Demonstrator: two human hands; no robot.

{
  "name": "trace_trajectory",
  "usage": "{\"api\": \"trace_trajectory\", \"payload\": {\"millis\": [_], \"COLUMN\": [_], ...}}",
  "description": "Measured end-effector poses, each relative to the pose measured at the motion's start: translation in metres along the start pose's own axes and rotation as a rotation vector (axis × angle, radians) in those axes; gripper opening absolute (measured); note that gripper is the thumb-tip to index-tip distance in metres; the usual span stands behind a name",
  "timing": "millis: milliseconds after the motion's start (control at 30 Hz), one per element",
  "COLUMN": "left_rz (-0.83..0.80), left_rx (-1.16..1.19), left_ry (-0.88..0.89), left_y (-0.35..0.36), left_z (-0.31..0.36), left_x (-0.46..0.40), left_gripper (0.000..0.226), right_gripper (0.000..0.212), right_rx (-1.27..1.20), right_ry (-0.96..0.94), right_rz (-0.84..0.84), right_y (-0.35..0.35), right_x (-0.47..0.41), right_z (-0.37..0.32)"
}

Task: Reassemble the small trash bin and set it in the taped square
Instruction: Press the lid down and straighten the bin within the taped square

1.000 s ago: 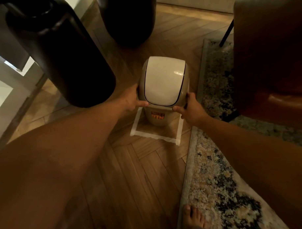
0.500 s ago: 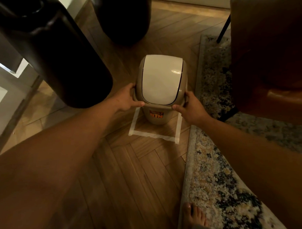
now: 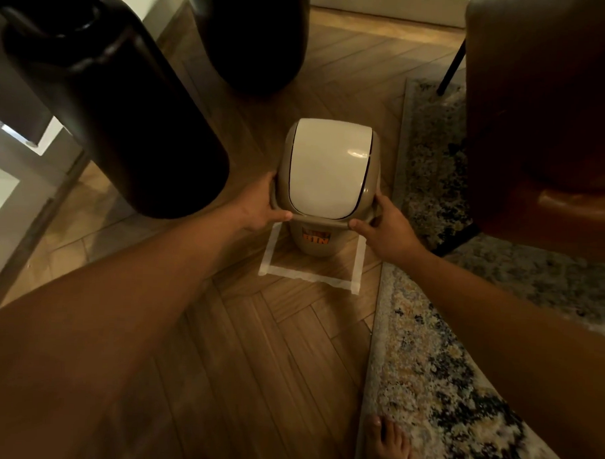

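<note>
The trash bin (image 3: 324,195), lid on, stood inside the taped square (image 3: 310,274) on the wooden floor (image 3: 256,348), the left hand (image 3: 260,207) and right hand (image 3: 385,228) gripping its rim.

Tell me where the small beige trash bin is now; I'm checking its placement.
Centre of the head view: the small beige trash bin sits inside the white taped square on the wooden floor, beside the patterned rug.
</note>
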State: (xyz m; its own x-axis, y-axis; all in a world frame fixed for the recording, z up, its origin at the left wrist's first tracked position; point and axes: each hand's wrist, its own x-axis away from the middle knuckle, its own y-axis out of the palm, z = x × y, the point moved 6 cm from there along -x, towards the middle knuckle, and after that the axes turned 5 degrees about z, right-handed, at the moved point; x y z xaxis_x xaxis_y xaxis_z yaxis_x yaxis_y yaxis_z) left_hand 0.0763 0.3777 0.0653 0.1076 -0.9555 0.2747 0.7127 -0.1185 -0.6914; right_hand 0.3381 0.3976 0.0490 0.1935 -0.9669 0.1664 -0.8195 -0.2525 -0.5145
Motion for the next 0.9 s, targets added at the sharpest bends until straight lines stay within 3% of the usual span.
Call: {"api": "trace_trajectory", "payload": {"millis": [67, 133, 267, 500, 733, 900], "left_rz": [0.01, 0.065, 0.167, 0.175, 0.139, 0.163], "left_rx": [0.01, -0.019, -0.132, -0.283, -0.23, -0.18], "left_ry": [0.047, 0.096, 0.249, 0.275, 0.28, 0.301], "left_y": [-0.001, -0.003, -0.009, -0.002, 0.001, 0.003], "left_z": [0.003, 0.006, 0.019, 0.022, 0.017, 0.017], "left_x": [0.002, 0.007, 0.019, 0.022, 0.021, 0.02], "left_gripper": [0.104, 0.118, 0.134, 0.136, 0.119, 0.113], "right_gripper": [0.088, 0.11, 0.134, 0.134, 0.129, 0.124], "right_rx": [0.022, 0.125, 0.444, 0.566, 0.563, 0.506], "right_ry": [-0.003, -0.045, -0.319, -0.487, -0.511, -0.496], "right_rz": [-0.015, 0.009, 0.046, 0.099, 0.017, 0.058], "right_y": [-0.001, -0.008, -0.015, -0.016, -0.003, 0.0], "right_x": [0.002, 0.005, 0.01, 0.008, 0.003, 0.003], "right_z": [-0.005, -0.012, -0.037, -0.043, -0.029, -0.025]}}
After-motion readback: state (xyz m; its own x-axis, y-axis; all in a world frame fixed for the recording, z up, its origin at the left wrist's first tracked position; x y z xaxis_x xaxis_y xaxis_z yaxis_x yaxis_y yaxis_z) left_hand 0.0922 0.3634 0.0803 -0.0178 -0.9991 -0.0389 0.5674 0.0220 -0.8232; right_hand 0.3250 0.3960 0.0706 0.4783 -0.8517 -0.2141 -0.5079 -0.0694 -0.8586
